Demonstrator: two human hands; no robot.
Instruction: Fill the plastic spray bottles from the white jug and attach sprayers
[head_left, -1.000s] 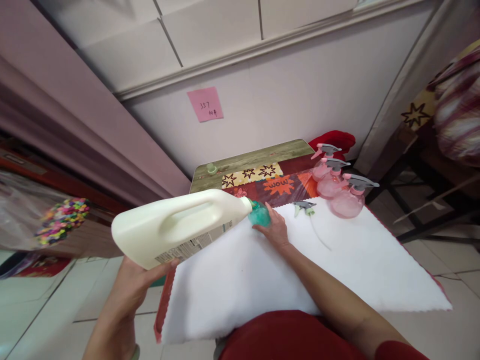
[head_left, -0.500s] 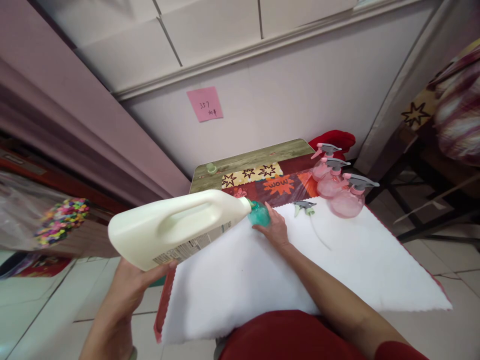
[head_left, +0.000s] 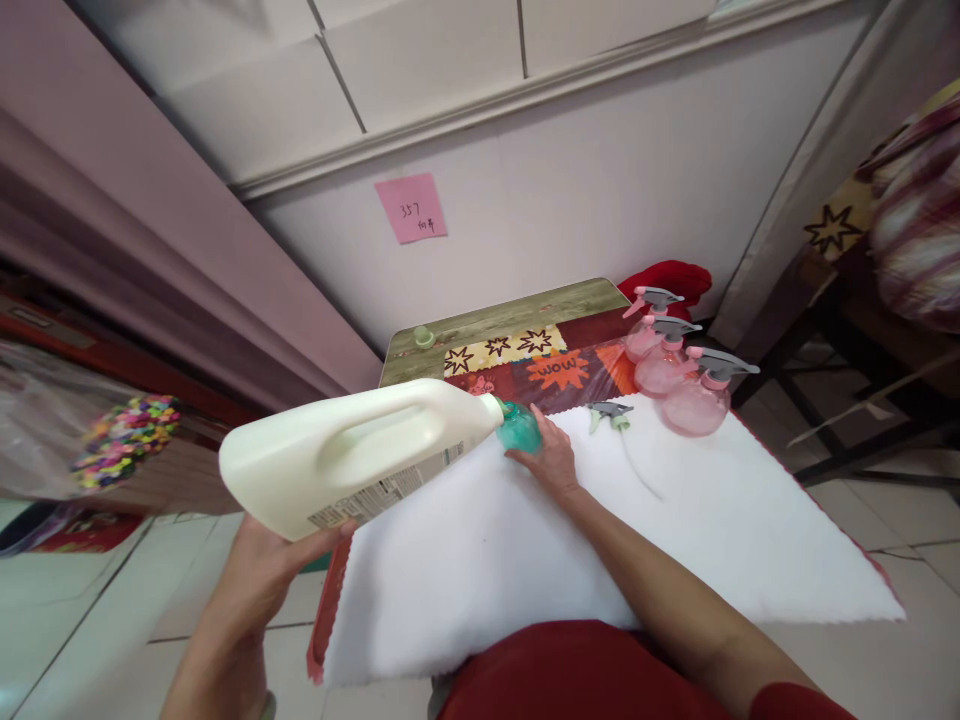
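over the white cloth [head_left: 480, 570], tilt the cream jug [head_left: 360, 465] slowly, with left hand [head_left: 274, 560] gripping its underside and right hand [head_left: 553, 455] wrapped steadily round the green bottle [head_left: 519, 430].

a tilted jug [head_left: 304, 455] blocks the left and pink bottles [head_left: 661, 372] the far right, leaving white cloth [head_left: 727, 530] open beside the right forearm [head_left: 660, 585].

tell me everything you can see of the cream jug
The cream jug looks like plastic, with a moulded handle, a printed label and a short neck. It is tipped well over, mouth at the top of the green bottle; whether they touch is unclear. The left hand supports it from beneath, near the base. How full it is cannot be seen.
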